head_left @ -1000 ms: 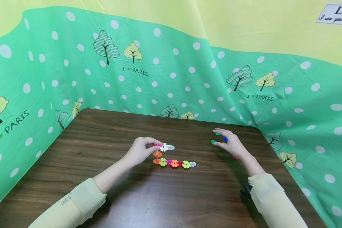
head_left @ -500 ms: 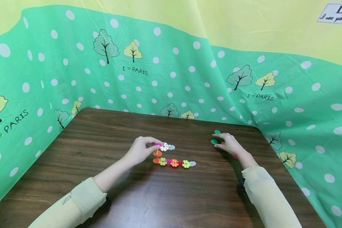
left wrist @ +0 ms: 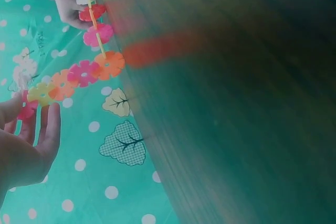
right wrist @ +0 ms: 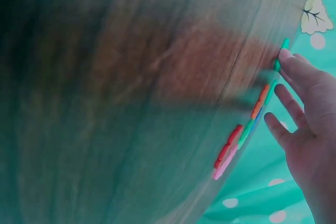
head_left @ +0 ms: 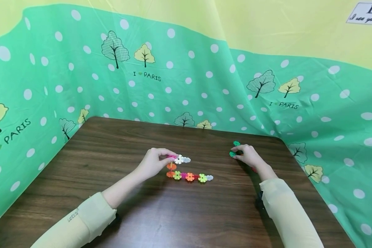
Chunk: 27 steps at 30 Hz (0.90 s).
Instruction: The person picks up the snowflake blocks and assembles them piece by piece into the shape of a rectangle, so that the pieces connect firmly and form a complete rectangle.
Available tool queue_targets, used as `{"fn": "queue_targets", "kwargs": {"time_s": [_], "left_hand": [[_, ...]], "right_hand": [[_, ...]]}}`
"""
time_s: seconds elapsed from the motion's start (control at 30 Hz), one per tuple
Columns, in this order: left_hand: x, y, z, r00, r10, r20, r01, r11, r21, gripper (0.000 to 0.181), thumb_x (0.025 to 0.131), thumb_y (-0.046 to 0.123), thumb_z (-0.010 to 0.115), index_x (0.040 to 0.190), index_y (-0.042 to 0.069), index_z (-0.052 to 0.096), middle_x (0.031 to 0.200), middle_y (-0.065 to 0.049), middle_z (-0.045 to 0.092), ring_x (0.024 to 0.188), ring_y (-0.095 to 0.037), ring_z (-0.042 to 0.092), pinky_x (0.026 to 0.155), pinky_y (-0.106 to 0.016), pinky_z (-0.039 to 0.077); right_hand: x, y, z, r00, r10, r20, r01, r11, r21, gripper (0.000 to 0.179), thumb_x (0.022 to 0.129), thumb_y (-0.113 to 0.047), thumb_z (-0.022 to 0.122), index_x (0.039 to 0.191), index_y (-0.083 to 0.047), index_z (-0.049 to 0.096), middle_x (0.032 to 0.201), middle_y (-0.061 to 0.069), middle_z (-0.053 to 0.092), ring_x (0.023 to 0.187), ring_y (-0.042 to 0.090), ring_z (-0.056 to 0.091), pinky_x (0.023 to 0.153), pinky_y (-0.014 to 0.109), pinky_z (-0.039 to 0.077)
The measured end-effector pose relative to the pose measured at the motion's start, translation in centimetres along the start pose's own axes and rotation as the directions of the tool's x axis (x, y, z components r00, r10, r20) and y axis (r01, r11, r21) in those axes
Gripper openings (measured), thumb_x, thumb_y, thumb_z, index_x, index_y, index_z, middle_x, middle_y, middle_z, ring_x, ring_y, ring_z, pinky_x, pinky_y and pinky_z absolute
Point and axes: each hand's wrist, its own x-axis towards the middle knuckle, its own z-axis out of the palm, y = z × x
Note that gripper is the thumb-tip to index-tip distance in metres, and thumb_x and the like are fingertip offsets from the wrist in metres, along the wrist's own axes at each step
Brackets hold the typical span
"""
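My left hand (head_left: 153, 164) pinches a pink flower-shaped interlocking disc (left wrist: 26, 107) at the far end of a U-shaped chain. White discs (head_left: 179, 159) extend from the pinched part to the right. Orange, yellow-green, pink and red discs make up the chain's nearer row (head_left: 189, 177), which ends in a pale disc (head_left: 209, 178). Over at the right of the table, my right hand (head_left: 250, 157) has thumb and index fingertip at opposite edges of a green flower disc (head_left: 232, 154), its other fingers spread in the right wrist view.
Behind the right hand's disc lies another green disc (head_left: 236, 143). Orange (right wrist: 260, 100), red (right wrist: 229, 145), pink (right wrist: 226, 165) and other loose discs lie beside the right hand, partly hidden by it in the head view. A green dotted cloth (head_left: 161, 103) hangs around the brown table (head_left: 127, 137).
My right hand has shifted slightly to the left, and its thumb and index finger have drawn together at the green disc. The left hand and the chain have stayed in place.
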Motion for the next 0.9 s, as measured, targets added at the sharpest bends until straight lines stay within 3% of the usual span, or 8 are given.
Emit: {"fn": "queue_targets", "kwargs": {"time_s": [0.13, 0.3, 0.43, 0.6, 0.7, 0.9], "left_hand": [[0.0, -0.1, 0.0, 1.0, -0.007, 0.003, 0.007, 1.0, -0.002, 0.012, 0.083, 0.012, 0.072, 0.095, 0.012, 0.075, 0.089, 0.001, 0.073, 0.074, -0.007, 0.064, 0.066, -0.025, 0.053], [0.0, -0.1, 0.0, 1.0, -0.021, 0.008, 0.022, 1.0, -0.005, 0.012, 0.083, 0.013, 0.072, 0.095, 0.013, 0.075, 0.088, 0.002, 0.073, 0.074, -0.006, 0.063, 0.067, -0.026, 0.053], [0.1, -0.1, 0.0, 0.999, -0.032, 0.012, 0.032, 1.0, -0.001, 0.011, 0.084, 0.012, 0.072, 0.094, 0.014, 0.075, 0.087, 0.002, 0.073, 0.074, -0.007, 0.063, 0.068, -0.026, 0.053], [0.2, 0.1, 0.0, 0.998, -0.049, 0.048, 0.052, 0.996, -0.067, 0.011, 0.085, 0.01, 0.07, 0.095, 0.01, 0.074, 0.089, -0.003, 0.072, 0.073, -0.013, 0.067, 0.067, -0.024, 0.054], [0.3, 0.1, 0.0, 0.996, -0.064, 0.066, 0.071, 0.992, -0.105, 0.012, 0.085, 0.008, 0.07, 0.097, 0.008, 0.073, 0.09, -0.007, 0.072, 0.071, -0.017, 0.068, 0.066, -0.024, 0.055], [0.4, 0.1, -0.1, 0.995, -0.073, 0.069, 0.08, 0.992, -0.101, 0.013, 0.085, 0.01, 0.07, 0.098, 0.008, 0.073, 0.089, -0.007, 0.072, 0.07, -0.018, 0.068, 0.065, -0.024, 0.054]], "right_hand": [[0.0, -0.2, 0.0, 1.0, -0.019, -0.021, 0.019, 1.0, -0.017, 0.034, 0.079, -0.006, 0.074, 0.111, 0.001, 0.066, 0.1, 0.017, 0.065, 0.099, 0.036, 0.059, 0.083, 0.049, 0.049], [0.0, -0.3, 0.0, 0.996, -0.062, -0.062, 0.06, 0.998, -0.025, 0.03, 0.075, -0.003, 0.077, 0.104, 0.0, 0.068, 0.089, 0.013, 0.056, 0.081, 0.027, 0.054, 0.069, 0.038, 0.048], [0.0, -0.5, 0.0, 0.997, -0.051, -0.051, 0.05, 0.998, -0.024, 0.02, 0.077, -0.001, 0.075, 0.095, -0.004, 0.068, 0.083, 0.009, 0.054, 0.073, 0.02, 0.049, 0.063, 0.033, 0.044], [-0.1, -1.0, -0.5, 1.0, 0.001, -0.005, -0.001, 1.0, -0.011, 0.014, 0.081, 0.001, 0.07, 0.092, -0.007, 0.066, 0.086, 0.008, 0.065, 0.079, 0.024, 0.061, 0.069, 0.04, 0.05], [-0.2, -1.4, -0.7, 1.0, 0.013, -0.016, -0.012, 1.0, 0.001, 0.013, 0.082, 0.0, 0.069, 0.093, -0.007, 0.066, 0.088, 0.009, 0.068, 0.086, 0.028, 0.064, 0.075, 0.044, 0.052], [0.1, -2.7, -1.2, 0.997, -0.035, -0.073, 0.036, 0.999, 0.012, 0.01, 0.083, -0.002, 0.069, 0.092, -0.007, 0.068, 0.09, 0.008, 0.068, 0.085, 0.025, 0.063, 0.075, 0.043, 0.052]]}}
